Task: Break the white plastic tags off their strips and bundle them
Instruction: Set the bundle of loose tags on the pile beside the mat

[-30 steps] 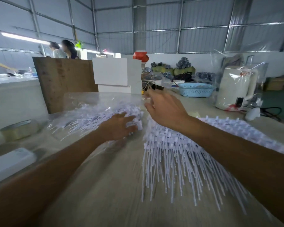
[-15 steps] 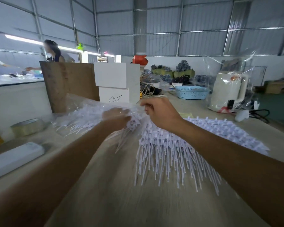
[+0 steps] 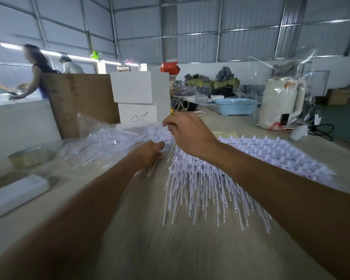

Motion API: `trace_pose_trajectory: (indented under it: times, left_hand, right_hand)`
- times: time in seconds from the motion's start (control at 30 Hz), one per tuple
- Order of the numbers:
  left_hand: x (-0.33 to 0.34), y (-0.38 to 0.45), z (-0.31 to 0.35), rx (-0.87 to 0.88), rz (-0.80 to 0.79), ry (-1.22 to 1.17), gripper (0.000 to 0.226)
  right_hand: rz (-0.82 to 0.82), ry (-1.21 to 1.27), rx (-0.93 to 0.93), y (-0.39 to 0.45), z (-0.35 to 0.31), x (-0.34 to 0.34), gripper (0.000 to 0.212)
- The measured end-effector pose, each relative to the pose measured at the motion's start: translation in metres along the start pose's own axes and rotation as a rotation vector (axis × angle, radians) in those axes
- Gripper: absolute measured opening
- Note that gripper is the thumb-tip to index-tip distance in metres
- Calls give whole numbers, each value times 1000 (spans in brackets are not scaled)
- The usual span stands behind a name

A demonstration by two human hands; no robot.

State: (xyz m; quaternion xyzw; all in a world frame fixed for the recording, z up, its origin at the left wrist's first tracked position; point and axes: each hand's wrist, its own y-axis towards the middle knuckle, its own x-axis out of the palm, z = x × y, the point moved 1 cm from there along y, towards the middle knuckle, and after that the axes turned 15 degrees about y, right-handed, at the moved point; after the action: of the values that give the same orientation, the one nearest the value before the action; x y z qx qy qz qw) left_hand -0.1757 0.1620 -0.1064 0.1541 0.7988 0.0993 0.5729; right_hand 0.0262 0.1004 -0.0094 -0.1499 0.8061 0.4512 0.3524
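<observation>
A wide pile of white plastic tag strips [image 3: 230, 170] lies on the wooden table [image 3: 150, 239], thin stems fanning toward me. Left of it, more white tags [image 3: 109, 144] lie in a clear plastic bag. My left hand [image 3: 148, 154] is low at the bag's right end, fingers curled round a few thin tag stems that poke out beneath it. My right hand [image 3: 188, 132] is raised above the pile's far left corner, its fingertips pinching the heads of some tags. The view is blurred, so the exact tags held are hard to make out.
A brown board [image 3: 81, 100] and stacked white boxes [image 3: 137, 98] stand behind the bag. A tape roll [image 3: 28, 156] and a white flat box [image 3: 14, 195] lie at left. A blue basket [image 3: 235, 106] and a bagged white kettle [image 3: 281, 102] sit at back right. People stand far left.
My right hand has risen slightly with pinched tags. My left hand has dropped lower and nearer, now holding a few stems. The head camera has tilted a little.
</observation>
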Motion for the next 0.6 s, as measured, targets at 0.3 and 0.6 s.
trace_pose_trajectory:
  times: [0.3,0.6]
  left_hand:
    - [-5,-29,-25,-55,-92,-96,36]
    - [-38,-53,-3,-25,-104,173,32]
  right_hand:
    - [-67,120,64,-13,3,-10,40]
    - [-109,-33,125,-98,33,-54,33]
